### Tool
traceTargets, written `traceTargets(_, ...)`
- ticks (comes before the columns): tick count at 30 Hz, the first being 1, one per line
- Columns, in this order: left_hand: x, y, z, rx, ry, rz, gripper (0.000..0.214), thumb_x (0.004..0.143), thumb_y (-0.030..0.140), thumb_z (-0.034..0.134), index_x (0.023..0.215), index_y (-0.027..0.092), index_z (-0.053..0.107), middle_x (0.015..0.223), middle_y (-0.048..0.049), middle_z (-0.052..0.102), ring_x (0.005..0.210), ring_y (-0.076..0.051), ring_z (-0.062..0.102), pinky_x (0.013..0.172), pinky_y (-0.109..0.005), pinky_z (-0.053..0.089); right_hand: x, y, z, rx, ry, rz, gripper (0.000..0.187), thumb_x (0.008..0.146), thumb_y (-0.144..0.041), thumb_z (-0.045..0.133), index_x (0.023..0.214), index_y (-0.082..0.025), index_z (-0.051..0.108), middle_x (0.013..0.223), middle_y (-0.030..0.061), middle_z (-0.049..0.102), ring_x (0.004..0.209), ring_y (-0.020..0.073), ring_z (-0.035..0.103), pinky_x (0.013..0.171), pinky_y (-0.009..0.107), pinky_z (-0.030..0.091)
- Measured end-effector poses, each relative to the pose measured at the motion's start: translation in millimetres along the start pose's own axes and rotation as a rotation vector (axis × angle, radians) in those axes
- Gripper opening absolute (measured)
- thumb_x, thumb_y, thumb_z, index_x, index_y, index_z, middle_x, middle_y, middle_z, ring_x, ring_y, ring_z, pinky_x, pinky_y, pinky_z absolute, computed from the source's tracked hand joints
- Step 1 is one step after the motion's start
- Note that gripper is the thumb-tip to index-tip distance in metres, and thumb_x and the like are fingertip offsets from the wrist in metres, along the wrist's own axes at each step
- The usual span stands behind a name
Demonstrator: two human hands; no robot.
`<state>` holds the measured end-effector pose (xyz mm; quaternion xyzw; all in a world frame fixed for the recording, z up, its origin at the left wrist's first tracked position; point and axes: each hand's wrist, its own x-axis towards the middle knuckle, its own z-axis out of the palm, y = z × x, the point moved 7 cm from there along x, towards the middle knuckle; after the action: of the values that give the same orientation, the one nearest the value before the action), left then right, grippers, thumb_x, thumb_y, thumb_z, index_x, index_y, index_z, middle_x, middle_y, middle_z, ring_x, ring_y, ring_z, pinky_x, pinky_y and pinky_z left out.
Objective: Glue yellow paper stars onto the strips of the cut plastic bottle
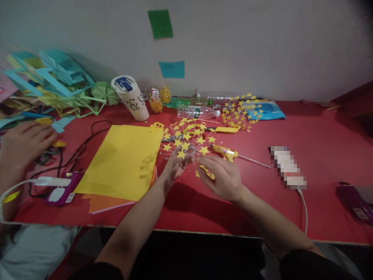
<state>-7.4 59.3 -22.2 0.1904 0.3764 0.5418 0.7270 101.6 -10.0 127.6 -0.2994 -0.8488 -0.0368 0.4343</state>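
Stars of yellow paper fan out on clear strips from the star ornament point(186, 142), which lies on the red table point(305, 128) just right of a yellow paper sheet point(122, 161) and straight ahead of the person. The left hand point(175, 165) comes up from below with its fingers curled together, pinching the ornament's near edge by the clear hub. The right hand point(223, 177) lies palm down beside it, fingers stretched out close together with their tips at the hub; whether they grip anything cannot be told, as the thumb is hidden. A yellow glue gun point(227, 152) rests just beyond the right hand, its nozzle pointing right. Farther back lie a clear plastic bottle point(198, 112) on its side, a second cluster of stars point(240, 111) and a tilted cup point(131, 97). At the far left another person's hand point(25, 142) rests flat, fingers spread, near black cables point(84, 146) and below a heap of folded paper shapes point(52, 81).
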Motion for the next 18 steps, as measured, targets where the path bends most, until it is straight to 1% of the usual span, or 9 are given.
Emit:
traceTargets(4, -3.0, 4.3, 3.1, -0.008, -0.008, 0.002, 0.044, 0.042, 0.010, 0.074, 0.079, 0.019, 0.054, 0.063, 0.0078, 0.060, 0.052, -0.005, 0.055, 0.050, -0.016, 0.037, 2.0, -2.2, -2.5, -0.025, 0.022, -0.031, 0.010, 0.084, -0.013, 0.055, 0.093, -0.014, 0.058, 0.082, 0.0072, 0.071, 0.072, 0.0137, 0.066, 0.065, 0.026, 0.056)
traceTargets(6, -4.4, 6.2, 5.0, 0.001, -0.026, 0.005, 0.040, 0.044, 0.014, 0.077, 0.079, 0.018, 0.056, 0.060, 0.0073, 0.059, 0.052, -0.005, 0.054, 0.051, -0.017, 0.039, 2.8, -1.4, -5.3, -0.018, 0.033, -0.033, 0.009, 0.083, -0.012, 0.056, 0.091, -0.015, 0.058, 0.080, 0.0065, 0.070, 0.071, 0.0136, 0.065, 0.064, 0.026, 0.055)
traceTargets(8, -5.2, 8.0, 8.5, 0.020, -0.070, 0.013, 0.035, 0.048, 0.019, 0.078, 0.077, 0.016, 0.059, 0.060, 0.0051, 0.059, 0.052, -0.006, 0.054, 0.052, -0.018, 0.040, 4.0, -1.2, -9.4, 0.013, 0.026, -0.061, 0.009, 0.081, -0.011, 0.057, 0.089, -0.015, 0.058, 0.078, 0.0061, 0.069, 0.069, 0.0133, 0.063, 0.062, 0.026, 0.053)
traceTargets(9, -5.3, 8.9, 10.3, 0.024, -0.094, 0.022, 0.034, 0.049, 0.020, 0.078, 0.076, 0.015, 0.060, 0.061, 0.0038, 0.060, 0.052, -0.006, 0.054, 0.052, -0.018, 0.040, 4.7, -1.5, -11.1, 0.030, 0.006, -0.089, 0.010, 0.080, -0.012, 0.058, 0.089, -0.014, 0.058, 0.077, 0.0061, 0.069, 0.068, 0.0135, 0.061, 0.061, 0.026, 0.052)
traceTargets(11, -4.9, 10.4, 12.3, 0.017, -0.125, 0.041, 0.034, 0.050, 0.022, 0.079, 0.078, 0.015, 0.062, 0.066, 0.0023, 0.062, 0.053, -0.006, 0.054, 0.051, -0.019, 0.040, 6.0, -1.7, -11.5, 0.034, -0.075, -0.148, 0.011, 0.079, -0.018, 0.059, 0.089, -0.014, 0.060, 0.080, 0.0067, 0.068, 0.070, 0.0147, 0.059, 0.061, 0.027, 0.051)
traceTargets(14, -3.0, 11.2, 11.9, -0.019, -0.135, 0.063, 0.039, 0.049, 0.023, 0.081, 0.082, 0.016, 0.063, 0.069, 0.0026, 0.063, 0.053, -0.006, 0.054, 0.050, -0.018, 0.041, 6.1, 2.0, -6.3, -0.059, -0.209, -0.183, 0.015, 0.083, -0.025, 0.057, 0.093, -0.015, 0.061, 0.086, 0.0069, 0.068, 0.076, 0.0164, 0.057, 0.065, 0.029, 0.049)
traceTargets(16, -1.7, 10.3, 11.2, -0.024, -0.133, 0.061, 0.038, 0.048, 0.024, 0.082, 0.081, 0.015, 0.063, 0.068, 0.0024, 0.063, 0.054, -0.006, 0.055, 0.051, -0.018, 0.042, 5.2, 3.9, -2.4, -0.109, -0.254, -0.191, 0.010, 0.085, -0.021, 0.054, 0.090, -0.016, 0.061, 0.084, 0.0051, 0.067, 0.075, 0.0151, 0.055, 0.066, 0.028, 0.047)
traceTargets(18, -1.0, 9.7, 10.4, -0.024, -0.122, 0.058, 0.036, 0.047, 0.024, 0.082, 0.076, 0.015, 0.062, 0.069, 0.0021, 0.064, 0.054, -0.006, 0.056, 0.052, -0.018, 0.043, 3.8, 3.1, 0.7, -0.118, -0.268, -0.208, 0.011, 0.087, -0.015, 0.051, 0.085, -0.016, 0.062, 0.079, 0.0036, 0.066, 0.071, 0.0136, 0.053, 0.065, 0.026, 0.045)
